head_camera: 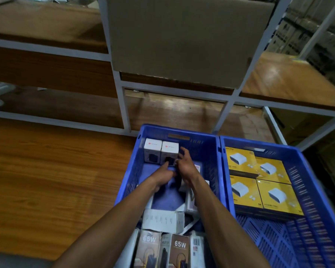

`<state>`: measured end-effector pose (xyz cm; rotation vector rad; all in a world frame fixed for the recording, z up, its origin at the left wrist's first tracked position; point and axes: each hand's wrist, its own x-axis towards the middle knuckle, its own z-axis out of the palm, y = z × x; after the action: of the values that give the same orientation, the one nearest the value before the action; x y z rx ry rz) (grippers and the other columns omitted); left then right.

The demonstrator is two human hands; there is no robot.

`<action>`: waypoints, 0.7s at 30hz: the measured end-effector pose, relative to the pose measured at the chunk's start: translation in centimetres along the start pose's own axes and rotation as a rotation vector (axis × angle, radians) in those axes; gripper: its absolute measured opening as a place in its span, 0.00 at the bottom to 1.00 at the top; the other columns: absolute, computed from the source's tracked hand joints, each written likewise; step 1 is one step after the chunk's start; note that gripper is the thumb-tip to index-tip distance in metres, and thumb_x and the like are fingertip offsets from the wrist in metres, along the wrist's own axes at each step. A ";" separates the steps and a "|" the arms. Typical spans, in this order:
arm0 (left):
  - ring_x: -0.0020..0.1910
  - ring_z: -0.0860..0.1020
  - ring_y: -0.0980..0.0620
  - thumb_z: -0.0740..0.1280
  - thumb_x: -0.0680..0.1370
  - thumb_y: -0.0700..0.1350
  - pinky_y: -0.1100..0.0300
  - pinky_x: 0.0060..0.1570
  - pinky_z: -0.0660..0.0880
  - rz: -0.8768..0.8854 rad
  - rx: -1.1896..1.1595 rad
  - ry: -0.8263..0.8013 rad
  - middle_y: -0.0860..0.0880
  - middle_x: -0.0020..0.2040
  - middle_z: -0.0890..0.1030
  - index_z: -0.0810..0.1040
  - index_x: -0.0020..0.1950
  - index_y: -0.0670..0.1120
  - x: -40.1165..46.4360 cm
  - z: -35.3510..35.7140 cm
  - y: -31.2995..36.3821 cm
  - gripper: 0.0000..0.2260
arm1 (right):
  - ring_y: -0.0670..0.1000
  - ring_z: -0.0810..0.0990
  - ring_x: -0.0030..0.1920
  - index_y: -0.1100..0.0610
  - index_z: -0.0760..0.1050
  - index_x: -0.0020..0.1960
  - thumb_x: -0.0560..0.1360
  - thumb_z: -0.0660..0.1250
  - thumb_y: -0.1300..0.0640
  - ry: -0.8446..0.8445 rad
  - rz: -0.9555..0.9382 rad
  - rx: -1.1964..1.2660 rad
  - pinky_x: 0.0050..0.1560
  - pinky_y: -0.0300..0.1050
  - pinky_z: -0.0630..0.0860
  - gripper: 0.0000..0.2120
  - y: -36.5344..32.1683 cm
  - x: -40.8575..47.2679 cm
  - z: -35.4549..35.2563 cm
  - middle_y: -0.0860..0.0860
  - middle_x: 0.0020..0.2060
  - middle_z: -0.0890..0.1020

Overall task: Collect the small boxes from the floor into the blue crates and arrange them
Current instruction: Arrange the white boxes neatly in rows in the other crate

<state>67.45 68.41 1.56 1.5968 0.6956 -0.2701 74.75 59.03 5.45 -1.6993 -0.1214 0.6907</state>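
Brown "65W" boxes (pixel 179 250) fill the blue crate (pixel 211 151); both hands' grips cannot be told.

Grey metal shelving (pixel 116 78) with wooden boards, holding a large brown carton (pixel 186 37); stacked cartons (pixel 306 29) far right; wood-patterned floor (pixel 46 180) below.

Two bare forearms, no sleeves, bare hands

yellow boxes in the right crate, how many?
4, in a two-by-two block at the far end of the right crate: far-left, far-right, near-left, near-right. More may lie underneath.
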 end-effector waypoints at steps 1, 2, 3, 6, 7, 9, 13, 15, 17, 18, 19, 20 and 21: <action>0.59 0.80 0.50 0.72 0.69 0.49 0.61 0.42 0.80 0.006 0.004 0.003 0.47 0.70 0.79 0.58 0.84 0.50 -0.1 0.1 0.2 0.45 | 0.57 0.77 0.68 0.60 0.58 0.80 0.79 0.51 0.78 -0.011 0.001 -0.021 0.52 0.39 0.78 0.32 0.0 0.0 0.0 0.55 0.67 0.75; 0.60 0.80 0.47 0.72 0.69 0.50 0.58 0.45 0.81 0.000 0.019 0.002 0.47 0.70 0.79 0.56 0.85 0.51 -0.1 0.1 0.2 0.46 | 0.56 0.77 0.66 0.62 0.60 0.79 0.78 0.50 0.79 -0.018 -0.001 -0.037 0.54 0.40 0.78 0.31 0.2 0.2 -0.1 0.56 0.66 0.77; 0.62 0.80 0.45 0.72 0.70 0.49 0.57 0.46 0.80 0.001 0.035 -0.007 0.47 0.71 0.78 0.55 0.85 0.52 -0.6 0.1 0.5 0.46 | 0.55 0.78 0.64 0.63 0.63 0.77 0.77 0.50 0.80 -0.040 0.005 -0.056 0.58 0.43 0.78 0.30 -0.1 0.1 -0.2 0.57 0.65 0.78; 0.58 0.79 0.47 0.69 0.77 0.42 0.60 0.41 0.77 -0.008 0.080 0.004 0.46 0.68 0.78 0.58 0.84 0.47 -1.3 0.1 1.0 0.37 | 0.58 0.79 0.64 0.64 0.71 0.71 0.78 0.54 0.76 -0.047 0.025 -0.171 0.65 0.51 0.77 0.25 -0.2 0.4 -0.7 0.55 0.62 0.80; 0.54 0.79 0.48 0.68 0.78 0.40 0.59 0.42 0.77 -0.010 0.100 0.015 0.46 0.65 0.79 0.64 0.80 0.45 -1.3 0.2 1.0 0.31 | 0.59 0.79 0.65 0.63 0.74 0.69 0.77 0.57 0.74 -0.024 0.009 -0.239 0.64 0.52 0.77 0.23 -0.6 0.3 -1.1 0.54 0.61 0.81; 0.47 0.78 0.48 0.69 0.79 0.39 0.55 0.45 0.77 -0.026 0.141 0.012 0.44 0.59 0.81 0.71 0.75 0.44 -1.1 0.3 0.9 0.24 | 0.59 0.78 0.67 0.60 0.77 0.69 0.75 0.59 0.72 0.073 -0.015 -0.435 0.66 0.53 0.75 0.24 -1.4 -0.1 -2.5 0.55 0.63 0.81; 0.44 0.80 0.45 0.68 0.77 0.42 0.53 0.45 0.78 -0.048 0.142 -0.052 0.42 0.61 0.81 0.71 0.75 0.48 0.0 1.1 0.3 0.26 | 0.65 0.78 0.64 0.64 0.73 0.68 0.77 0.63 0.67 0.157 0.106 -0.723 0.57 0.52 0.77 0.20 -2.3 -1.2 -5.1 0.64 0.65 0.78; 0.49 0.82 0.44 0.69 0.71 0.47 0.50 0.51 0.81 -0.051 0.164 -0.052 0.43 0.60 0.81 0.74 0.71 0.49 -0.1 2.0 0.8 0.27 | 0.66 0.79 0.63 0.65 0.70 0.69 0.76 0.69 0.62 0.112 0.234 -0.809 0.53 0.51 0.78 0.23 -2.0 -1.3 -5.3 0.65 0.65 0.78; 0.43 0.80 0.47 0.70 0.71 0.46 0.54 0.45 0.78 -0.041 0.163 -0.092 0.44 0.50 0.82 0.78 0.56 0.50 -1.1 2.8 1.6 0.14 | 0.65 0.79 0.65 0.67 0.70 0.71 0.78 0.66 0.60 0.031 0.275 -0.840 0.53 0.48 0.75 0.22 -1.7 -1.3 -5.2 0.65 0.66 0.78; 0.38 0.76 0.49 0.70 0.73 0.42 0.55 0.40 0.74 -0.032 0.145 -0.112 0.44 0.44 0.81 0.77 0.51 0.49 -1.9 3.1 2.0 0.08 | 0.65 0.78 0.65 0.68 0.69 0.72 0.80 0.63 0.60 0.011 0.279 -0.844 0.52 0.48 0.74 0.23 -1.5 -1.1 -5.1 0.66 0.68 0.77; 0.35 0.73 0.50 0.69 0.74 0.39 0.56 0.38 0.70 -0.028 0.125 -0.129 0.44 0.41 0.79 0.77 0.49 0.48 -2.3 3.4 2.2 0.06 | 0.65 0.78 0.66 0.69 0.65 0.75 0.80 0.61 0.60 0.000 0.288 -0.831 0.53 0.48 0.74 0.25 -1.6 -1.2 -5.1 0.67 0.70 0.75; 0.34 0.72 0.50 0.68 0.74 0.39 0.55 0.38 0.68 -0.021 0.092 -0.134 0.44 0.40 0.78 0.77 0.49 0.47 -2.6 3.5 2.4 0.06 | 0.66 0.76 0.68 0.68 0.60 0.78 0.81 0.61 0.60 0.001 0.280 -0.814 0.54 0.48 0.73 0.28 -1.6 -1.2 -5.2 0.67 0.71 0.73; 0.36 0.72 0.50 0.68 0.72 0.40 0.56 0.38 0.68 -0.020 0.068 -0.133 0.43 0.41 0.78 0.77 0.48 0.48 -2.8 3.3 2.6 0.06 | 0.66 0.75 0.69 0.67 0.56 0.79 0.81 0.61 0.59 0.021 0.276 -0.801 0.56 0.49 0.74 0.30 -1.8 -1.5 -5.3 0.67 0.73 0.71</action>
<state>67.44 64.43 4.67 1.6209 0.6055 -0.4143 76.74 54.32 8.15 -2.5223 -0.1637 0.8975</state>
